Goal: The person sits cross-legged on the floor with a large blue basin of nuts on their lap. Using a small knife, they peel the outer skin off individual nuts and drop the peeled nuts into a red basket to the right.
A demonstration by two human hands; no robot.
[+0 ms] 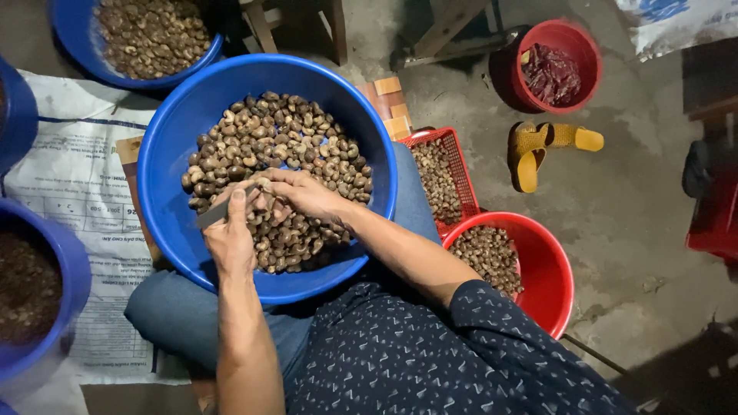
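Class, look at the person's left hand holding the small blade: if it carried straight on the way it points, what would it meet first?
Probably the right hand just beyond the left hand, then the nuts in the blue basin; depth is unclear.

The floor (615,207) is bare grey concrete, stained and scuffed, dimly lit with dark shadow at the right edge and lower right corner. Wooden furniture legs (446,31) stand at the top, and a printed sack (69,184) lies flat on the left. Yellow sandals (542,146) sit on the floor beside a small red bucket (553,65).
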